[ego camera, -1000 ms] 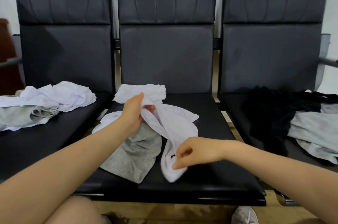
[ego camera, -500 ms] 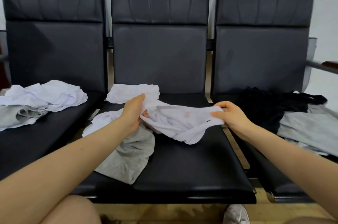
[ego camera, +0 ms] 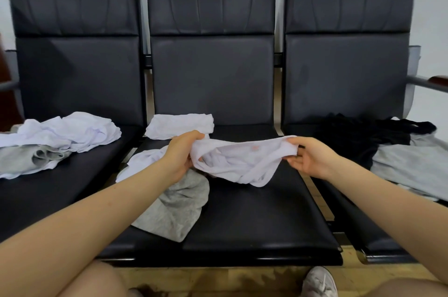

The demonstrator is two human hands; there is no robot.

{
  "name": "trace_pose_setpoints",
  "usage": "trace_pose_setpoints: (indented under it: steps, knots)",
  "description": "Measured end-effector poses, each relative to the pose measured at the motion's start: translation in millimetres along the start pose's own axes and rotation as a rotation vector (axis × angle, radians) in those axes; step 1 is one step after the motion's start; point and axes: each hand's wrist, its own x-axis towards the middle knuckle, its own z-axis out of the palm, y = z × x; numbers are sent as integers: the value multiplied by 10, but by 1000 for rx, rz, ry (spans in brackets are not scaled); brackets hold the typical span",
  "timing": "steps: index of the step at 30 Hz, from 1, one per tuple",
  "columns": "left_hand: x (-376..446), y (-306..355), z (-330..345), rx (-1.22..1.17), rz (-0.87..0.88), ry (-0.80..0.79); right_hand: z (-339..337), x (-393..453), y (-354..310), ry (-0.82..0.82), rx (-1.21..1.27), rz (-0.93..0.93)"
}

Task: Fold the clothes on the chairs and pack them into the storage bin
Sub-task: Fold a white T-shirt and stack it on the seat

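At frame centre, above the middle seat (ego camera: 254, 219), the left hand (ego camera: 181, 155) and right hand (ego camera: 309, 157) each pinch an end of the white garment (ego camera: 238, 163); best pull it taut and level before folding.

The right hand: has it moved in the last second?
Yes. The right hand went from the middle seat's front up and rightward to its right edge, stretching the white garment.
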Motion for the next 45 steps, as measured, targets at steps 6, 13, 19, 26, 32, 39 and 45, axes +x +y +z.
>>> trace_pose_setpoints:
  steps: [6, 13, 19, 26, 32, 39, 45]
  knots:
    - [-61, -74, 66, 56, 8, -36, 48, -2, 6, -42, 96, 32]
    - [-65, -241, 195, 118, -65, -57, 153, -10, 60, -42, 167, 132]
    - [-106, -273, 314, 191, -113, -47, 116, -9, 97, 54, 120, 177]
    - [-164, -158, 280, 118, -171, -153, 0, 32, 16, 165, 29, -43]
    - [-122, 412, 339, -46, -77, -109, 276, -114, -618, 44, 166, -115]
    - [-161, 2229, 398, -165, 377, 165, 842, -711, -2079, -135, 423, -352]
    - [-742, 3500, 522, -190, 607, 232, 1339, -1494, -2951, -309, 507, -603]
